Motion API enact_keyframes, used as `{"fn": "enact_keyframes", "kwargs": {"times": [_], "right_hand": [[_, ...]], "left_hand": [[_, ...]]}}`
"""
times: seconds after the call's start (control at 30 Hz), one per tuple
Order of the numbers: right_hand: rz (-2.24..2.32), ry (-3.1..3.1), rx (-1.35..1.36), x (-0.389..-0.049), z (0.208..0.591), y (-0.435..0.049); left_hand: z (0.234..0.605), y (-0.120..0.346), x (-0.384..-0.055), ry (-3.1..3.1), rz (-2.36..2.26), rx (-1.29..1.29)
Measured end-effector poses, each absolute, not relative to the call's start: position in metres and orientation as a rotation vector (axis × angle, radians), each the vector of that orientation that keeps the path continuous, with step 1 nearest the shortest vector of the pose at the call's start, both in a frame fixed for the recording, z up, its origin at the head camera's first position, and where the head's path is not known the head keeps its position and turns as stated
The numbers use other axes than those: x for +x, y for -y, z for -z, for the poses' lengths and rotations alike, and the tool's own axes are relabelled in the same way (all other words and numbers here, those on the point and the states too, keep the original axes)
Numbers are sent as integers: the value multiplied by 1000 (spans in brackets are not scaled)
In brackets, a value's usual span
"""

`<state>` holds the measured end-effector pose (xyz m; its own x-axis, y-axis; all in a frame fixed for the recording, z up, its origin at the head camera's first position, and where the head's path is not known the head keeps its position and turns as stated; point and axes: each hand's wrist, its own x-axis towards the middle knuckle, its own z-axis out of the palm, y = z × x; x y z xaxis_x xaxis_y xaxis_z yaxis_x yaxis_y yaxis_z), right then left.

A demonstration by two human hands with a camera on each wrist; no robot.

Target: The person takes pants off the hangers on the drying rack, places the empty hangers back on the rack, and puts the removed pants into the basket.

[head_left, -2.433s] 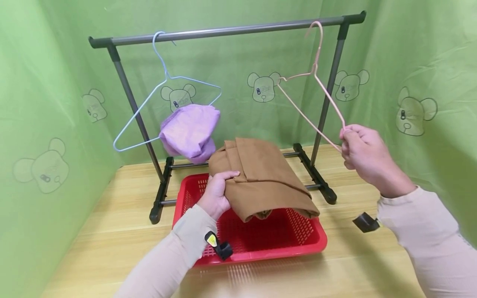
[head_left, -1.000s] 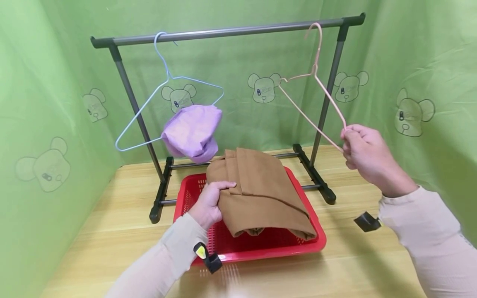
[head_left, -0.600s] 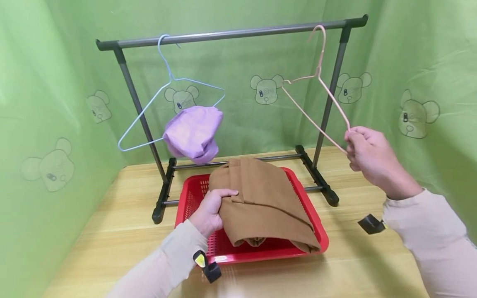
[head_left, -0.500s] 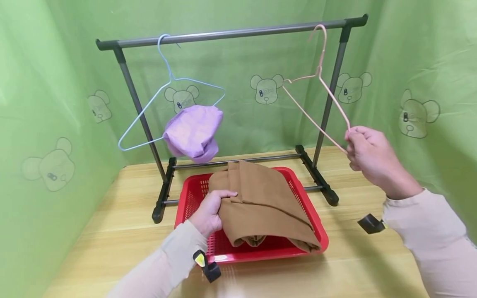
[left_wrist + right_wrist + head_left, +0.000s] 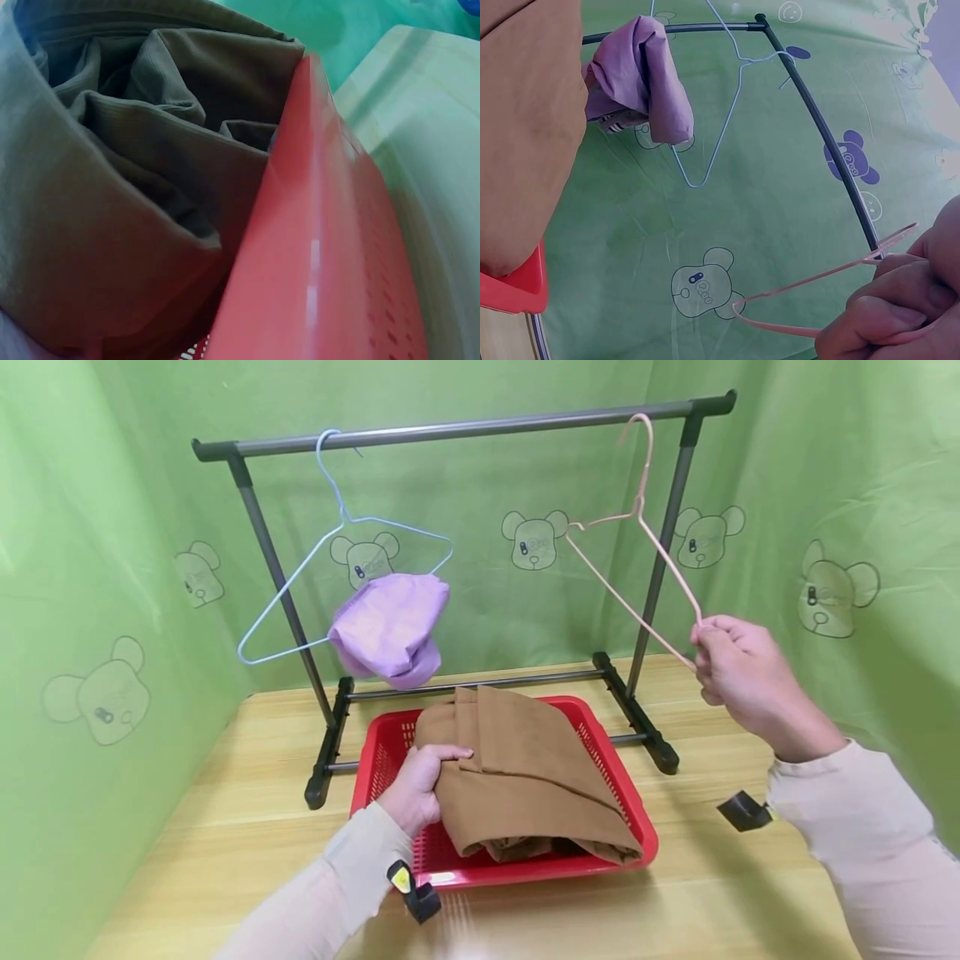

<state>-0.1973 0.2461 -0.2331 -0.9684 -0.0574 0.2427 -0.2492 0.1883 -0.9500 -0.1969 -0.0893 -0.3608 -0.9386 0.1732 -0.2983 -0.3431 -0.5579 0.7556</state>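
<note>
In the head view, my left hand [image 5: 420, 783] grips the near left edge of a folded brown garment [image 5: 525, 752], thumb on top and the other fingers hidden beneath. The garment lies within the red basket [image 5: 517, 880]; in the left wrist view its open folds [image 5: 150, 150] stand against the basket wall [image 5: 289, 247]. At the right, my right hand [image 5: 746, 681] pinches the lower corner of a pink wire hanger [image 5: 671, 564], whose hook is over the rack's bar. A blue wire hanger [image 5: 288, 578] hangs at the left with a bunched purple cloth [image 5: 390, 625] draped on its lower bar.
A metal garment rack [image 5: 480, 428] with black feet [image 5: 637, 714] stands behind the basket on a wooden tabletop [image 5: 225, 852]. Green curtain [image 5: 472, 502] with bear faces encloses the back and both sides.
The brown garment has come down into the red basket, with my left hand still gripping it. My right hand and the pink hanger have stayed nearly in place.
</note>
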Motion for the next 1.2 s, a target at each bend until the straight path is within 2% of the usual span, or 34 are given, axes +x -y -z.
{"fn": "enact_keyframes", "kwargs": {"times": [0.3,0.8,1.2], "right_hand": [[-1837,2346,309,-199,232,-245],[-1841,2363,347,-203,239,-235],[-1871,2354,339,-201,238,-237]], "left_hand": [[364,93,-202,-1521,-2519,-344],[365,102,-205,-1739,-2257,-547],[363,110,-203,-1954,-2137,-564]]}}
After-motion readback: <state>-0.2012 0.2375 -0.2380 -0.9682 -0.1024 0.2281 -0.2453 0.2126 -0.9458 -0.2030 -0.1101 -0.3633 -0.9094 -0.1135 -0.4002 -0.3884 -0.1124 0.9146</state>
